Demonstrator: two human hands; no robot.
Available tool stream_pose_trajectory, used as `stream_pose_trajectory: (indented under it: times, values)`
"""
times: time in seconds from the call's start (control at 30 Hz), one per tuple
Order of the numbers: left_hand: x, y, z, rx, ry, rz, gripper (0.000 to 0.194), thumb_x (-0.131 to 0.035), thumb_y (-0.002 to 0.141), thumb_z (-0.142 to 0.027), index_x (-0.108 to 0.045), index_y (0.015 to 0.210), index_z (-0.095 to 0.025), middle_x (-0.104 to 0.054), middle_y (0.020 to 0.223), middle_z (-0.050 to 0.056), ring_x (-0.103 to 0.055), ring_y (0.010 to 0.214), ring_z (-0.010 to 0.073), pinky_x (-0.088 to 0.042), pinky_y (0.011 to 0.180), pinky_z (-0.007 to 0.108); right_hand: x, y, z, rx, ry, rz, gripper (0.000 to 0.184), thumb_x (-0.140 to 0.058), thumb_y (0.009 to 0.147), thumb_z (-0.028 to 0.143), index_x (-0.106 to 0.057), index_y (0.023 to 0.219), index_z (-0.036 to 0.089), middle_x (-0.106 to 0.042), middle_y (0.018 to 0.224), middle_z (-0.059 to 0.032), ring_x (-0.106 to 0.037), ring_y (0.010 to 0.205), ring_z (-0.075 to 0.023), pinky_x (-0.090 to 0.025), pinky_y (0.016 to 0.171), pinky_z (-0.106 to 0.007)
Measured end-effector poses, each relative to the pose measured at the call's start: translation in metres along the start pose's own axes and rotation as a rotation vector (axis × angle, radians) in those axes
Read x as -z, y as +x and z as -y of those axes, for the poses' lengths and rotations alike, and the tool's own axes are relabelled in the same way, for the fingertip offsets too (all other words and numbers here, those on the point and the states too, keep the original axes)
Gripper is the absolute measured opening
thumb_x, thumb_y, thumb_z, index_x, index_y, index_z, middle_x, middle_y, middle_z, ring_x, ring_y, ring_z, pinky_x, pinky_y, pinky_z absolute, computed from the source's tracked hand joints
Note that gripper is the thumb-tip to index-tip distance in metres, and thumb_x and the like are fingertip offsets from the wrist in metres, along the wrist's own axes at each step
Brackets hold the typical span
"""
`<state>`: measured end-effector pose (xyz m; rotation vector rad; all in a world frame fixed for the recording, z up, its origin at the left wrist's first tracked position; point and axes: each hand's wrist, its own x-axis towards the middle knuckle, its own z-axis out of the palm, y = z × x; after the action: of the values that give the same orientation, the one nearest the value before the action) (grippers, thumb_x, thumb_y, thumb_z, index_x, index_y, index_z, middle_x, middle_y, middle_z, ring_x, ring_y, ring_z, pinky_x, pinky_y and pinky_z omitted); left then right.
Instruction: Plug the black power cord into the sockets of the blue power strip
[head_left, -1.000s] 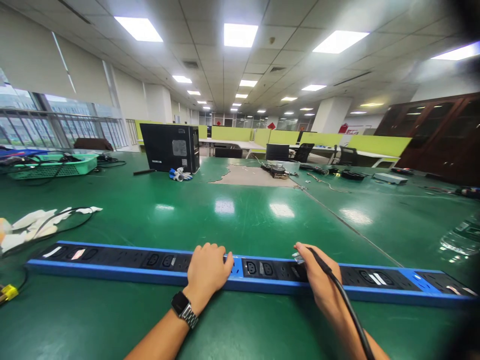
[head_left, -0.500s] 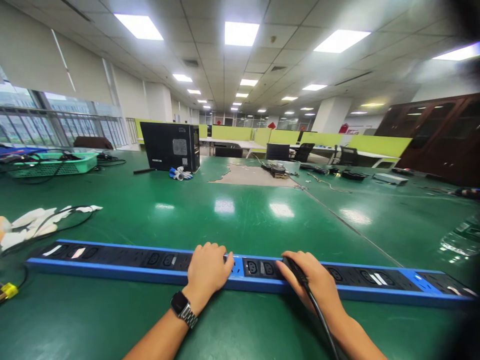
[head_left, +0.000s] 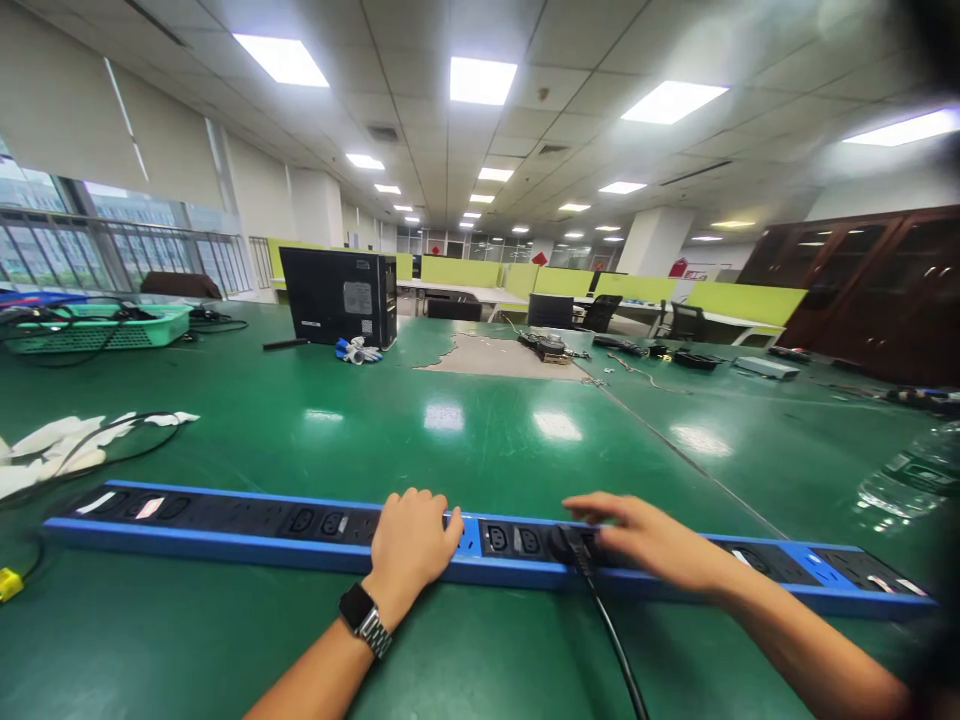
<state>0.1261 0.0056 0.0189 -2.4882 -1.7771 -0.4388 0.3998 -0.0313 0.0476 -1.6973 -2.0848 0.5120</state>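
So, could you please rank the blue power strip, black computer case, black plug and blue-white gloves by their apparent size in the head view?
1. Blue power strip
2. Black computer case
3. Black plug and blue-white gloves: too alike to rank

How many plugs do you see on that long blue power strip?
1: the black plug by the right hand, its cord running toward the viewer. Others may be hidden where that hand and the left hand cover the power strip.

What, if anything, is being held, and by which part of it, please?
The left hand appears to hold the power strip near its middle; the right hand, open beside the plug, holds nothing.
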Motion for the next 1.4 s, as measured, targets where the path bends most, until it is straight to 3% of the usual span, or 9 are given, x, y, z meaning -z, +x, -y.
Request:
stream_pose_trajectory:
  times: [0.07,0.23,0.53,0.7,0.8,0.97,1.1,1.23,1.4]
  values:
    - [0.001,0.0,0.0,-0.003,0.004,0.001,0.039,-0.038,0.093,-0.039,-0.069,0.079,-0.019,-0.071,0.085,0.008,-0.063,0.086,0.0249,-0.041,0.073,0.036,-0.003,0.022,0.017,-0.167,-0.106,0.019,0.039,-0.036,0.085,0.031,-0.071,0.099,0.019,-0.071,0.103,-0.0086,-0.063,0.094,-0.0209,-0.046,0.083,-0.032]
    - [0.004,0.0,0.0,-0.012,-0.005,0.018,0.04,-0.037,0.094,-0.038,-0.069,0.081,-0.019,-0.071,0.086,0.008,-0.063,0.087,0.0242,-0.042,0.074,0.036,-0.036,0.049,0.046,-0.296,-0.2,0.05,0.052,-0.037,0.088,0.046,-0.066,0.058,0.016,-0.068,0.066,-0.0122,-0.062,0.064,-0.0206,-0.039,0.059,-0.029]
    - [0.003,0.003,-0.002,0.001,-0.005,0.039,0.04,-0.038,0.094,-0.038,-0.069,0.077,-0.019,-0.071,0.084,0.008,-0.064,0.086,0.0259,-0.042,0.074,0.038,-0.039,0.045,0.045,-0.388,-0.254,0.003,0.042,-0.036,0.085,0.033,-0.064,0.057,0.017,-0.068,0.069,-0.0112,-0.059,0.061,-0.0185,-0.03,0.054,-0.027]
    - [0.004,0.004,0.0,0.0,-0.003,0.043,0.04,-0.038,0.094,-0.038,-0.068,0.074,-0.019,-0.071,0.082,0.008,-0.064,0.084,0.0252,-0.042,0.072,0.037,-0.042,0.045,0.041,-0.369,-0.198,-0.038,0.044,-0.038,0.085,0.036,-0.063,0.054,0.019,-0.067,0.066,-0.0098,-0.059,0.06,-0.0191,-0.031,0.054,-0.027]
    - [0.003,0.001,0.0,-0.021,-0.061,-0.006,0.034,-0.04,0.094,-0.035,-0.068,0.084,-0.02,-0.071,0.085,0.007,-0.063,0.085,0.0245,-0.042,0.074,0.037,-0.044,0.043,0.034,-0.342,-0.14,-0.09,0.049,-0.034,0.088,0.046,-0.068,0.064,0.02,-0.07,0.072,-0.008,-0.062,0.066,-0.0191,-0.037,0.058,-0.027]
    - [-0.003,-0.01,-0.029,-0.303,-0.315,-0.1,0.025,-0.054,0.088,-0.035,-0.061,0.111,-0.025,-0.067,0.104,0.003,-0.057,0.097,0.0213,-0.042,0.084,0.035,-0.042,0.033,0.007,-0.289,0.295,-0.403,0.06,-0.029,0.086,0.06,-0.071,0.079,0.018,-0.071,0.076,-0.0081,-0.064,0.073,-0.0202,-0.045,0.066,-0.028]
    - [-0.009,-0.005,-0.071,-0.497,-0.324,-0.044,0.045,-0.059,0.085,-0.042,-0.049,0.126,-0.027,-0.065,0.111,0.002,-0.056,0.1,0.0218,-0.044,0.087,0.036,-0.04,0.019,-0.016,-0.342,0.191,-0.605,0.049,-0.039,0.081,0.058,-0.07,0.078,0.02,-0.07,0.074,-0.006,-0.061,0.072,-0.0208,-0.042,0.068,-0.029]
    - [-0.008,0.02,-0.096,-0.599,-0.068,-0.004,0.034,-0.057,0.083,-0.046,-0.06,0.104,-0.019,-0.066,0.098,0.008,-0.06,0.091,0.0267,-0.049,0.074,0.039,-0.041,0.013,-0.018,-0.375,0.117,-0.577,0.044,-0.036,0.086,0.053,-0.068,0.079,0.023,-0.071,0.083,-0.0054,-0.062,0.08,-0.0202,-0.04,0.069,-0.027]
    - [-0.006,0.052,-0.098,-0.823,0.123,0.048,0.059,-0.049,0.079,-0.071,-0.063,0.092,-0.015,-0.068,0.085,0.011,-0.066,0.075,0.0277,-0.05,0.06,0.037,-0.039,0.016,-0.001,-0.462,-0.079,-0.407,0.046,-0.03,0.091,0.052,-0.064,0.075,0.025,-0.071,0.081,-0.0035,-0.061,0.076,-0.0185,-0.035,0.062,-0.026]
